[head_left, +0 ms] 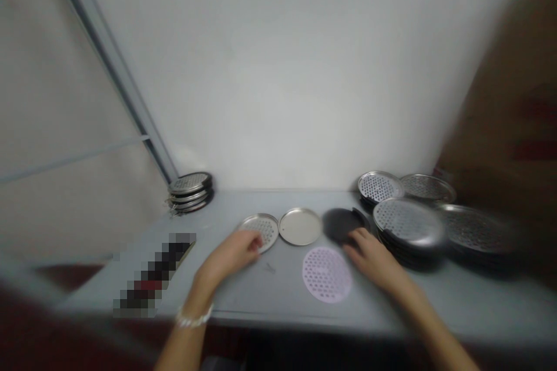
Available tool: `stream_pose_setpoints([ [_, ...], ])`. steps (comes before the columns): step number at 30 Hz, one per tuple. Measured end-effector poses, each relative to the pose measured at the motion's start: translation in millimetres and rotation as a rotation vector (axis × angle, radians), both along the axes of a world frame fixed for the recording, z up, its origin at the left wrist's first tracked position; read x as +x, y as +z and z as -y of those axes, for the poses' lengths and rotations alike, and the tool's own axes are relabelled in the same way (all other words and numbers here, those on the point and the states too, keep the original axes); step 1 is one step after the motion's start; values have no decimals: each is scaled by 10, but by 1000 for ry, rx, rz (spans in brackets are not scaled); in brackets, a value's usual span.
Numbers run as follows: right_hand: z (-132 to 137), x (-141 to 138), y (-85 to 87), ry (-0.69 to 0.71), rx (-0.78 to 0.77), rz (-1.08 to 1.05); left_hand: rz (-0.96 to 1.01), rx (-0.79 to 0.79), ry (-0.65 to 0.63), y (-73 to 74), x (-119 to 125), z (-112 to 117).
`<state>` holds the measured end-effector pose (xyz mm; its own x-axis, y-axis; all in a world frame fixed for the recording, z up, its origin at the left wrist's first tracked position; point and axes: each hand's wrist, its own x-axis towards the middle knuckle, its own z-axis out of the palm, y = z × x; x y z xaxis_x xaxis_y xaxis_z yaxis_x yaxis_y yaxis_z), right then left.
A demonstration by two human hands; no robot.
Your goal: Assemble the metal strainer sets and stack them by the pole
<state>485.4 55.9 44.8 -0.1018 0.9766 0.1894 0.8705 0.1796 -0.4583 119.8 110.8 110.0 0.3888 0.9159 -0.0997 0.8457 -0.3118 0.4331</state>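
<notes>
My left hand [237, 250] is closed, its fingers curled over the near side of a round metal plate with holes [266, 227]; what they hold, if anything, is hidden. A plain shallow metal disc [300, 226] lies touching that plate on its right. At a slightly blurred black round disc [342, 221], my right hand [368, 249] has its fingers closed on the near right edge. Just left of that hand, a pale pink disc full of holes [326, 274] lies flat. A small thin piece [270, 268], too small to name, rests near my left hand.
Stacked round perforated metal plates [191, 191] stand at the back left. More stacks crowd the right, including a near one [409, 223] and a back one [380, 186]. A pixelated dark object [159, 272] lies at left. A white wall [278, 81] rises behind the grey table [248, 295].
</notes>
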Motion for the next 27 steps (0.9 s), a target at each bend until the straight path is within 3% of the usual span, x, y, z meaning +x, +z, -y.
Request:
stream_pose_setpoints([
  [5, -17, 15, -33, 8, 7, -5, -62, 7, 52, -20, -38, -27],
  [13, -17, 21, -49, 12, 18, -12, -89, 51, 24, -62, -31, -51],
  [27, 1, 0, 9, 0, 11, 1, -122, 133, 63, -35, 123, -47],
])
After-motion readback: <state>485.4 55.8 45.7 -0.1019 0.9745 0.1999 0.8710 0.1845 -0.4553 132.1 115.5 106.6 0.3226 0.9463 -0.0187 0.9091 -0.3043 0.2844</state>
